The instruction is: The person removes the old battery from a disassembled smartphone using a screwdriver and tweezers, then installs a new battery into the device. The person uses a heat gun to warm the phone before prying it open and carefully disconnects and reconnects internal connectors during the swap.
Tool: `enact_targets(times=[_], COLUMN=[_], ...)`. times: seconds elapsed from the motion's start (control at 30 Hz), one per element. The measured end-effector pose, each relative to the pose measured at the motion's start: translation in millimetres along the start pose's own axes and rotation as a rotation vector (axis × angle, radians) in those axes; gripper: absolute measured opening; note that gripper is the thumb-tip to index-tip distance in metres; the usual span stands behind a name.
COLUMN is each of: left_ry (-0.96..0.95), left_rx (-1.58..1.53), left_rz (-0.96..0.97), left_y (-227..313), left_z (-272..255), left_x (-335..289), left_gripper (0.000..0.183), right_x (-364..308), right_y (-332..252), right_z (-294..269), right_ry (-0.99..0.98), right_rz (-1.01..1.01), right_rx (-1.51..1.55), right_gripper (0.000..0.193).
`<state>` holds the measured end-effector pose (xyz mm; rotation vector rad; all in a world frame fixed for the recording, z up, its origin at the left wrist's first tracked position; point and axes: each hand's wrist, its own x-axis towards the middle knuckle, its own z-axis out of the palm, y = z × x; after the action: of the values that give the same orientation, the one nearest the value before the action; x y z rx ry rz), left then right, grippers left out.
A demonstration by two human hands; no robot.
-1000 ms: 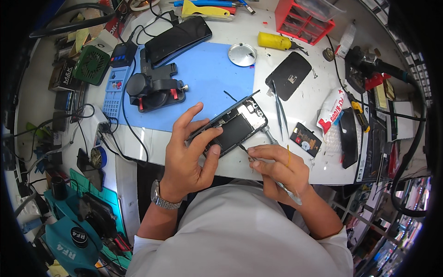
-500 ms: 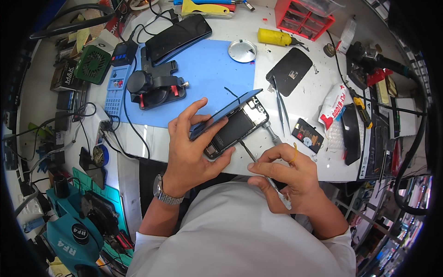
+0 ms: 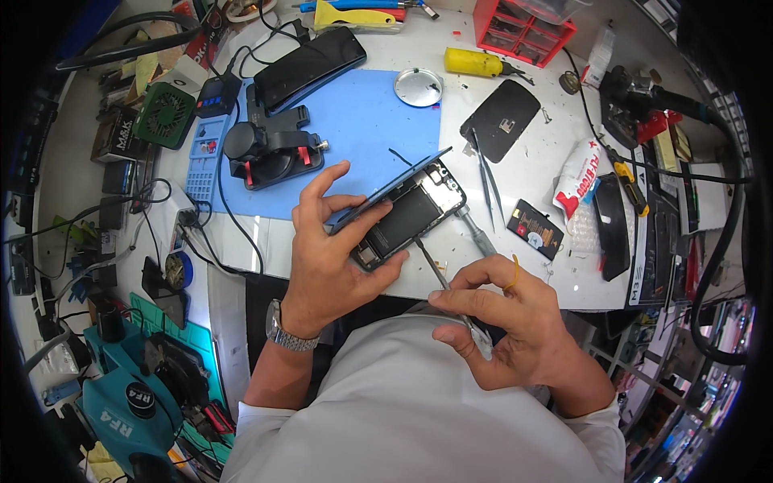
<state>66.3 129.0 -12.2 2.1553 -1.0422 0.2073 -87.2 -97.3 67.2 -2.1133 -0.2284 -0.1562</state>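
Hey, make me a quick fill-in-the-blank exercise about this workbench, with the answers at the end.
1. The left hand holds the opened phone, and the thin tool is in the ____ hand.
2. The watch is on the ____ wrist.
3. The round metal dish lies on the ____ mat.
4. The small drawer box is coloured ____.
Missing words: right; left; blue; red.

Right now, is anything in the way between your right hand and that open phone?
Nothing visible blocks the right hand from the open phone: only the thin tool it holds spans the gap, its tip at the phone's near edge. A grey-handled tool lies to the right.
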Motion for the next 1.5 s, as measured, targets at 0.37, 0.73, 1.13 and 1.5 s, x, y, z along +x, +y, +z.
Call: enact_targets(times=[0.37,0.73,1.13,1.5], left_ry=[0.082,0.125,0.153,0.173], left_rx=[0.049,0.016,-0.089,-0.041], left_rz=[0.038,0.086,0.077,0.038], left_y=[-5,-10,-17,-13], left_z=[6,8,13,10], left_x=[-10,-11,-12,-10], left_gripper=[0.064,0.072,0.103,0.109], right_x=[-11,1,4,4], right_y=[-5,-9,-7,-8], right_z=[-12,-11,-8,-18], right_ry=[-0.096,-0.007,-0.002,-0.124], right_rz=[0.229,0.632,0.563,0.693], right_rx=[0.176,0.567,0.524,0.371], right_gripper=[0.042,0.036,0.038,0.042])
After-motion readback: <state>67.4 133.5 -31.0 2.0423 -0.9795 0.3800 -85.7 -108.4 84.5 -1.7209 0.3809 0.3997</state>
